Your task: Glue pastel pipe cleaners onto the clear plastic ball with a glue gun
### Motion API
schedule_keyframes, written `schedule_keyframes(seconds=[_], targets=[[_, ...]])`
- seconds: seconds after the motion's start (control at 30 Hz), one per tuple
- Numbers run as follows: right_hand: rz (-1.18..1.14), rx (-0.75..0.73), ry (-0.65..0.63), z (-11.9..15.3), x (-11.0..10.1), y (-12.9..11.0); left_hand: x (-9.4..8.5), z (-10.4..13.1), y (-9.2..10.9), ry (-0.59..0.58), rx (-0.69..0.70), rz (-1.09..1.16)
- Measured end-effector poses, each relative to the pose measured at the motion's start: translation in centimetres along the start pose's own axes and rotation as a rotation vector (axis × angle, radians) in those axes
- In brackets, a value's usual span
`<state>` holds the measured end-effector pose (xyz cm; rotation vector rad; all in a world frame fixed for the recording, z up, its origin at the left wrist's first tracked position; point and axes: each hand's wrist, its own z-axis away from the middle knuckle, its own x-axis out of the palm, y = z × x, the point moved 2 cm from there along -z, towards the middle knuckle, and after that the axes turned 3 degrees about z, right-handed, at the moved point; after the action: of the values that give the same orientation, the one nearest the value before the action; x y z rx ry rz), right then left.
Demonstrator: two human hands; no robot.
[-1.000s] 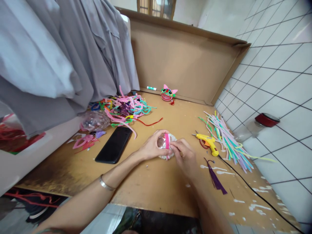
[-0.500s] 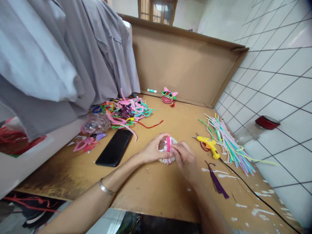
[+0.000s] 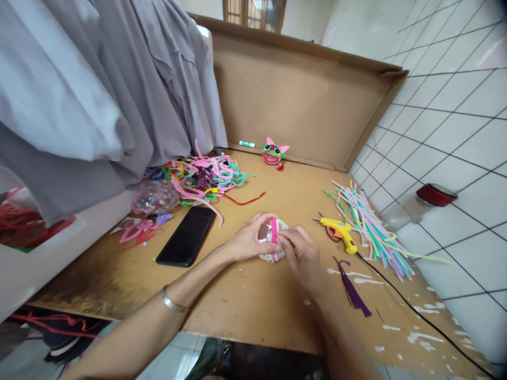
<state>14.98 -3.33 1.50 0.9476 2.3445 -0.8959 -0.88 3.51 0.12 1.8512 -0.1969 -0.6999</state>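
With the clock face centred on the clear ball (image 3: pixel 266 233) and twelve o'clock towards the far edge of the table (image 3: pixel 245 306), close handwork seems to be in hand: the pink band (image 3: pixel 274 231) that runs across the ball appears to be worked at its edge by the fingers. The ball is held between both hands, near the front half of the table; whether the tabletop is touched by it cannot be told.

For the next move, a steady hold and a fine, light touch along the band seem to be called for — squeezing too hard could let the ball slip or the band be pulled askew.

The ball is clasped from nine o'clock by the left hand (image 3: pixel 252 240), its grip bent only as far as the ball's width allows, thumb on the near side and fingers on the far side. From four o'clock the ball is met by the right hand (image 3: pixel 303 252), its grip nearly closed in a pinch at the band; whether anything thin is pinched there cannot be told.

A yellow glue gun (image 3: pixel 336 229) is laid at three o'clock, a purple tassel (image 3: pixel 354 293) at four, a phone (image 3: pixel 186 236) at nine — and a small toy head (image 3: pixel 271 153) is set at twelve.
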Motion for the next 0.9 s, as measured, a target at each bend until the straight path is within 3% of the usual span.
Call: schedule_keyframes(seconds=[0.47, 0.9], targets=[[-0.003, 0.006, 0.023, -0.31, -0.09, -0.22, 0.50, -0.10, -0.47, 0.087, 0.216, -0.003], [-0.039, 0.056, 0.021, -0.19, 0.04, 0.13, 0.65, 0.15, -0.36, 0.087, 0.121, 0.088]])
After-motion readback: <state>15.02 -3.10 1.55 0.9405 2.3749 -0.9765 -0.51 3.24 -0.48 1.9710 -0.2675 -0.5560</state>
